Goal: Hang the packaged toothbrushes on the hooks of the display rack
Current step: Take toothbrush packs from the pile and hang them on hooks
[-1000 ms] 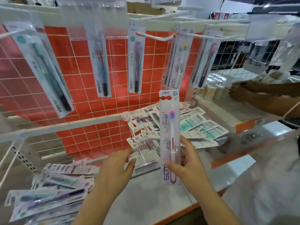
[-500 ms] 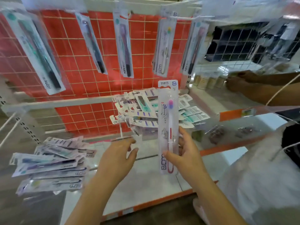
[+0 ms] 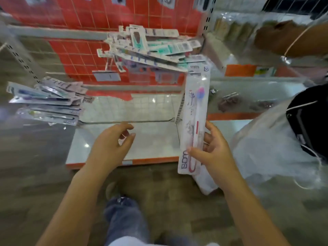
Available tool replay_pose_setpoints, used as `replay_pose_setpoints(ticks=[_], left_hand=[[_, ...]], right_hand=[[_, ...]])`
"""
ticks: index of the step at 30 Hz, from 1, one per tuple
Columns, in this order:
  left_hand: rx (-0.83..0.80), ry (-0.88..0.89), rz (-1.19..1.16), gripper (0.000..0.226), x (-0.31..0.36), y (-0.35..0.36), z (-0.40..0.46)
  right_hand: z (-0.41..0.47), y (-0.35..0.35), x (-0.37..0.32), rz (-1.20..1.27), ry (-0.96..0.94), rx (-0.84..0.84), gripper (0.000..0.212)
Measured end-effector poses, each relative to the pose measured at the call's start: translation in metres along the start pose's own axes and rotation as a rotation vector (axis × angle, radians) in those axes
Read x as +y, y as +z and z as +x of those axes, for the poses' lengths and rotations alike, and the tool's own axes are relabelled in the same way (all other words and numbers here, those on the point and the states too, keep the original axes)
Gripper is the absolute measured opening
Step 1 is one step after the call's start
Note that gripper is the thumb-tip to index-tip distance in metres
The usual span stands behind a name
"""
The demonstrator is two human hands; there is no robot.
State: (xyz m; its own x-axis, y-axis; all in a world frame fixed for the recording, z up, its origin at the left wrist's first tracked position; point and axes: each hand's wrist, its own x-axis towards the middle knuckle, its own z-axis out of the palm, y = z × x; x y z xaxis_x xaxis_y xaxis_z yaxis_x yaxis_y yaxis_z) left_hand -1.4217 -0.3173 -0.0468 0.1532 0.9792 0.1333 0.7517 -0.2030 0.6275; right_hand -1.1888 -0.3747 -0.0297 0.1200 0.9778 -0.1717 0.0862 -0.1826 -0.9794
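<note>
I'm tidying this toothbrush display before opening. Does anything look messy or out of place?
Yes. Packaged toothbrushes lie in loose, crisscrossed heaps instead of hanging: one pile at the back of the shelf, another at its left. The right hand holds one pack upright, not yet hung.

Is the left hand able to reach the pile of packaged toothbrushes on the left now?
Probably yes: the left hand is open and holds nothing, and no object stands between it and the pile up to its left.

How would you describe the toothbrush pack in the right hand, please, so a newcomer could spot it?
Start at the white shelf below the red grid wall. At its right end, the right hand pinches an upright packaged toothbrush. Unlike the piled packs, it stands alone, with pink bristles.
</note>
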Motion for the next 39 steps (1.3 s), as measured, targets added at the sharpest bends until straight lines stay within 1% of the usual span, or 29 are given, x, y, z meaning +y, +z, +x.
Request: replay_pose_setpoints(ticks=[5,9,12,17,20,25,28,31,33,35,37,39], left_hand=[[-0.048,-0.016,0.030,0.031,-0.009,0.026,-0.001],[-0.093,-0.018,0.084,0.030,-0.029,0.048,0.027],[-0.067,0.022,0.129,0.030,-0.048,0.063,0.054],[-0.004,0.105,0.130,0.026,-0.076,0.093,0.093],[0.022,0.142,0.111,0.026,-0.093,0.117,0.117],[0.071,0.200,0.059,0.024,-0.118,0.153,0.155],[0.106,0.240,0.028,0.017,-0.129,0.167,0.171],[0.119,0.266,0.031,0.023,-0.136,0.174,0.183],[0.130,0.276,0.027,0.022,-0.138,0.177,0.188],[0.136,0.256,-0.012,0.015,-0.141,0.181,0.190],[0.138,0.248,-0.027,0.021,-0.143,0.184,0.190],[0.148,0.255,-0.018,0.022,-0.141,0.186,0.190]], right_hand=[[0.002,0.004,0.035,0.011,0.078,-0.098,0.068],[0.032,0.013,0.063,-0.012,0.098,-0.134,0.067],[0.062,0.020,0.084,-0.035,0.107,-0.160,0.066],[0.124,0.025,0.121,-0.065,0.044,-0.150,0.065],[0.164,0.026,0.143,-0.092,-0.035,-0.151,0.063],[0.217,0.032,0.178,-0.102,-0.152,-0.148,0.068],[0.238,0.036,0.192,-0.116,-0.228,-0.163,0.065],[0.253,0.038,0.200,-0.128,-0.239,-0.184,0.064],[0.261,0.039,0.204,-0.153,-0.230,-0.188,0.063],[0.267,0.040,0.205,-0.183,-0.214,-0.187,0.060],[0.270,0.042,0.204,-0.190,-0.202,-0.172,0.058],[0.274,0.042,0.203,-0.181,-0.201,-0.147,0.057]])
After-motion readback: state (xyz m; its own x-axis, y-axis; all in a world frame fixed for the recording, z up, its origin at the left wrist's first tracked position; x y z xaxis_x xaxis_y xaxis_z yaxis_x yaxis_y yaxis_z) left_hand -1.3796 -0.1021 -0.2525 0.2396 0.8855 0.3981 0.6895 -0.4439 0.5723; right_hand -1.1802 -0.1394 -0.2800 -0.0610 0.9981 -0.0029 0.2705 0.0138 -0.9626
